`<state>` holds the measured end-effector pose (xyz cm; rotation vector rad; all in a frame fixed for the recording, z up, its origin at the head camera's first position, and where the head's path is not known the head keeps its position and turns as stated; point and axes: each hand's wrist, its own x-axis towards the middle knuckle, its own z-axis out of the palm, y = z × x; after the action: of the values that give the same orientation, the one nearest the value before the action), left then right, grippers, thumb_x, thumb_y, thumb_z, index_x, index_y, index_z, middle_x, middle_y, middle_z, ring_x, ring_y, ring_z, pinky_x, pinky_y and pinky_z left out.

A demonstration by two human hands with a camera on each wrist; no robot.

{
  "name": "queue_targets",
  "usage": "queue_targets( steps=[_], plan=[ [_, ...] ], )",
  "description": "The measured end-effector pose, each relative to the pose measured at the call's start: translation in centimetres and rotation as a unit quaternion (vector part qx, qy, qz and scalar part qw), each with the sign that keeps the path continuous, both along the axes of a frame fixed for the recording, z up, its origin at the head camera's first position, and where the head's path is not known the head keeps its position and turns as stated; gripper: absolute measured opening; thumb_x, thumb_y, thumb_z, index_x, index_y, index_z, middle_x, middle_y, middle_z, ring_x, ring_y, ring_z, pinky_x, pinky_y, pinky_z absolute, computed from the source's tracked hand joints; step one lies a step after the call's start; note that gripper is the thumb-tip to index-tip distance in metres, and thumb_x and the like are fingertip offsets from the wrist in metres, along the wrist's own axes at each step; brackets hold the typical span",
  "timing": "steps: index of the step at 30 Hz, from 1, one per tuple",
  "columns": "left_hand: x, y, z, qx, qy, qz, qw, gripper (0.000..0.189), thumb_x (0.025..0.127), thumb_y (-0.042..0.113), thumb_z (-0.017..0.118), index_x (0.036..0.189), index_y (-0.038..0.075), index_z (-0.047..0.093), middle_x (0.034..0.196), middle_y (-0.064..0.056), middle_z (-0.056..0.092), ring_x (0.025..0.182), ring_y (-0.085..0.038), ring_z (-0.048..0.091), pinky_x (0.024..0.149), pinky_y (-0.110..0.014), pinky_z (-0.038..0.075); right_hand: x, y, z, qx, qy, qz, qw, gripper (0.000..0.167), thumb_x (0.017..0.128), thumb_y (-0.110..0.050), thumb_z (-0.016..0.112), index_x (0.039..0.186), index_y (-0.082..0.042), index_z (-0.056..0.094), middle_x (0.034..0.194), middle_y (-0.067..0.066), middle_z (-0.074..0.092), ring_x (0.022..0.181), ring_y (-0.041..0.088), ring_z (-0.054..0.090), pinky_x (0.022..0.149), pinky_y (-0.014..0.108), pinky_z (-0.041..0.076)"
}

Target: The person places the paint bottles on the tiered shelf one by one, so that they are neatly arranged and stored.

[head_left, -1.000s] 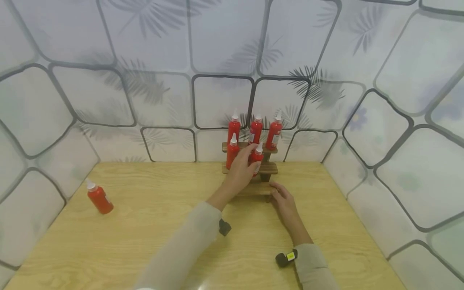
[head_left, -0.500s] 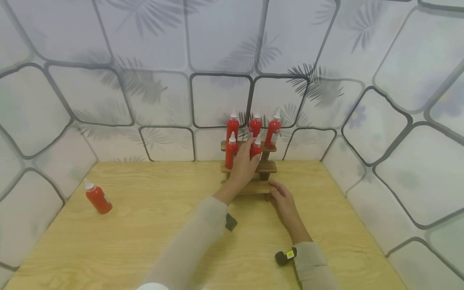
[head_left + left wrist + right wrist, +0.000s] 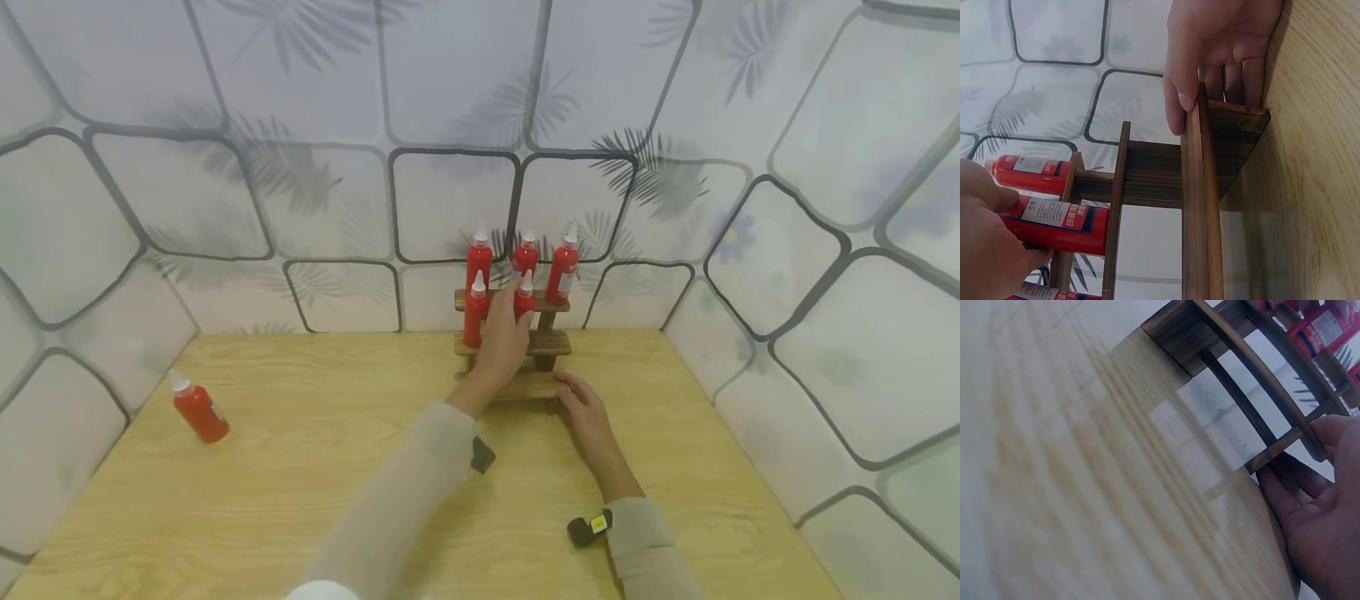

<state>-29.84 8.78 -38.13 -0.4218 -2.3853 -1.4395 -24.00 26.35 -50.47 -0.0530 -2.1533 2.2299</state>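
Observation:
A three-tier wooden stand [image 3: 517, 386] stands against the back wall. My left hand [image 3: 502, 337] grips a red squeeze bottle with a white pointed nozzle [image 3: 525, 302] at the middle tier, thumb and fingers on either side of it. In the left wrist view that labelled bottle [image 3: 1066, 222] has its base right at the middle plank [image 3: 1116, 206]. To its left another red bottle [image 3: 474, 321] shares this tier. The right hand [image 3: 588, 421] pinches the right end of the lowest tier; in the right wrist view, its thumb and fingers [image 3: 1329, 430] wrap the plank's end.
Along the top tier stand several red bottles, the rightmost [image 3: 562, 275] with its label showing. One more red bottle [image 3: 202, 412] is off by itself on the light wooden table [image 3: 300, 500] at the left. Patterned walls [image 3: 457, 208] enclose the back and sides.
My left hand and its bottle have shifted slightly up and to the left, farther back over the middle tier. The right hand keeps its hold on the stand.

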Motion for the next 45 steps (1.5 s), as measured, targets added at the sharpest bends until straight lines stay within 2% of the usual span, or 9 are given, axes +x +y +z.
queue_targets(
  steps=[12,17,20,24,27,31,34,40,45],
  plan=[
    [-0.3,0.0,0.0,0.016,0.009,-0.005,0.9998,0.06,0.102,0.009,0.058,0.156,0.014,0.033,0.156,-0.007,0.042,0.146,-0.021,0.038,0.121,-0.039,0.034,-0.4,0.0,-0.2,0.003,0.004,0.002,1.0,0.047,0.103,-0.03,0.059,0.142,-0.005,0.051,0.151,0.014,0.047,0.137,0.03,0.049,0.106,0.027,0.049],
    [-0.3,0.2,0.0,0.068,0.009,-0.023,0.9974,0.065,0.098,0.009,0.063,0.156,0.012,0.033,0.155,-0.01,0.04,0.144,-0.023,0.039,0.119,-0.04,0.037,-0.4,0.2,-0.2,0.006,0.003,0.006,1.0,0.049,0.102,-0.031,0.06,0.143,-0.004,0.051,0.152,0.012,0.047,0.138,0.03,0.047,0.109,0.029,0.047],
    [0.0,0.3,0.4,0.088,0.002,-0.03,0.9956,0.069,0.096,0.014,0.066,0.156,0.014,0.032,0.157,-0.011,0.036,0.145,-0.024,0.037,0.119,-0.043,0.036,-0.4,0.1,0.0,0.008,-0.001,0.006,0.9999,0.05,0.102,-0.032,0.06,0.143,-0.006,0.051,0.152,0.01,0.046,0.137,0.028,0.048,0.109,0.028,0.047],
    [0.5,0.2,1.3,0.083,-0.004,-0.03,0.9961,0.069,0.098,0.02,0.066,0.157,0.017,0.031,0.159,-0.009,0.034,0.147,-0.024,0.035,0.12,-0.046,0.033,-0.4,0.1,0.0,0.006,-0.005,0.006,1.0,0.049,0.102,-0.033,0.061,0.143,-0.007,0.052,0.151,0.009,0.046,0.136,0.027,0.049,0.108,0.027,0.047],
    [1.0,-0.1,1.9,0.084,0.007,-0.035,0.9958,0.068,0.098,0.021,0.065,0.156,0.016,0.031,0.159,-0.009,0.034,0.147,-0.024,0.036,0.12,-0.045,0.034,-0.5,0.2,-0.1,0.006,-0.004,0.003,1.0,0.048,0.102,-0.032,0.061,0.142,-0.007,0.052,0.151,0.009,0.047,0.136,0.028,0.048,0.109,0.028,0.046],
    [2.0,-1.0,2.2,0.125,0.028,-0.06,0.9899,0.066,0.099,0.021,0.063,0.156,0.014,0.031,0.156,-0.008,0.037,0.144,-0.025,0.038,0.119,-0.045,0.036,-0.6,0.2,-0.2,0.003,0.003,0.003,1.0,0.047,0.102,-0.031,0.061,0.141,-0.006,0.052,0.151,0.011,0.046,0.138,0.029,0.047,0.11,0.03,0.046],
    [3.0,-2.1,1.9,0.165,0.043,-0.084,0.9818,0.065,0.099,0.021,0.063,0.156,0.012,0.032,0.151,-0.014,0.04,0.138,-0.032,0.044,0.115,-0.05,0.04,-0.6,0.1,-0.3,0.003,0.008,0.007,0.9999,0.049,0.102,-0.031,0.06,0.142,-0.005,0.052,0.153,0.013,0.045,0.139,0.031,0.046,0.11,0.03,0.046],
    [5.1,-5.1,0.5,0.213,0.032,-0.118,0.9693,0.06,0.1,0.021,0.062,0.154,0.012,0.036,0.148,-0.017,0.043,0.135,-0.036,0.048,0.112,-0.054,0.042,-0.5,0.0,-0.3,-0.007,0.009,0.008,0.9999,0.045,0.102,-0.027,0.06,0.141,-0.004,0.052,0.153,0.016,0.044,0.141,0.034,0.045,0.11,0.03,0.046],
    [6.6,-8.0,-1.3,0.213,0.045,-0.106,0.9702,0.052,0.099,0.01,0.061,0.148,0.004,0.043,0.143,-0.021,0.05,0.126,-0.041,0.055,0.107,-0.05,0.048,-0.3,0.0,-0.3,-0.022,0.011,0.008,0.9997,0.045,0.103,-0.023,0.059,0.141,-0.001,0.051,0.153,0.018,0.042,0.14,0.035,0.045,0.108,0.03,0.047]
  ],
)
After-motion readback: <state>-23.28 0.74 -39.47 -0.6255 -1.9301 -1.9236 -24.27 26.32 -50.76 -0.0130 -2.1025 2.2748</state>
